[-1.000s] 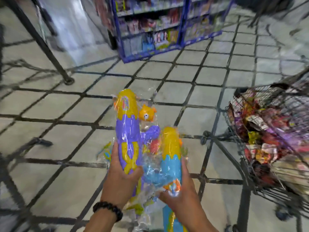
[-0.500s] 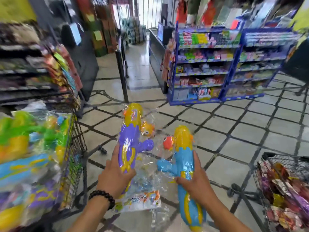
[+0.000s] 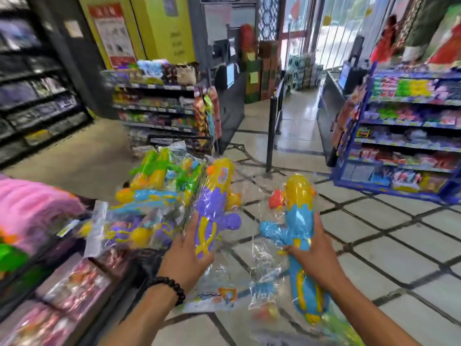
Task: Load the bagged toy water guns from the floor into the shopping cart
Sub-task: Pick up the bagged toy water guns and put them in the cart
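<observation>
Two bagged water guns in my hands, beside a loaded shopping cart.

My left hand has its fingers curled round the purple and yellow water gun, held in its clear bag against the heap of bagged guns piled in the cart. My right hand grips the blue and yellow water gun, held in the air above the tiled floor, apart from the cart. A blue shelf rack of goods stands beyond on the right.
</observation>
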Motion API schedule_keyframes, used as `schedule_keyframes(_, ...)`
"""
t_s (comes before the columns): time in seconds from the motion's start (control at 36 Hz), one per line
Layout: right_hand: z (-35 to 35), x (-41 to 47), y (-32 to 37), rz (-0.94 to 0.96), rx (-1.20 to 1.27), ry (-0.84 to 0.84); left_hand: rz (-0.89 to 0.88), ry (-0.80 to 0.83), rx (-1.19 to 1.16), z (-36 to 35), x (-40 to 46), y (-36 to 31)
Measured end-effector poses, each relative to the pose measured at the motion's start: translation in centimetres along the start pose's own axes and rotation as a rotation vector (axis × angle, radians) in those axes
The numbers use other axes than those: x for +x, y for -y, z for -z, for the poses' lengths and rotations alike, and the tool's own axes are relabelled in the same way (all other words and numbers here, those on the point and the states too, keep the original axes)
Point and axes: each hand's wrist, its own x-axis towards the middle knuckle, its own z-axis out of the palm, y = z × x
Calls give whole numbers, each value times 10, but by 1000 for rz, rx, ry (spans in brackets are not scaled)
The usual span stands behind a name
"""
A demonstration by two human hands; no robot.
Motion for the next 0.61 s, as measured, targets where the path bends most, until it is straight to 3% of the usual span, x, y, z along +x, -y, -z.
schedule_keyframes(0.25,-68,-3,58,95,3,111,105,-96,-65,50,-40,73)
schedule_keyframes(0.61,-206,6,151,137,-41,168,186,-101,-8,123,-33,217)
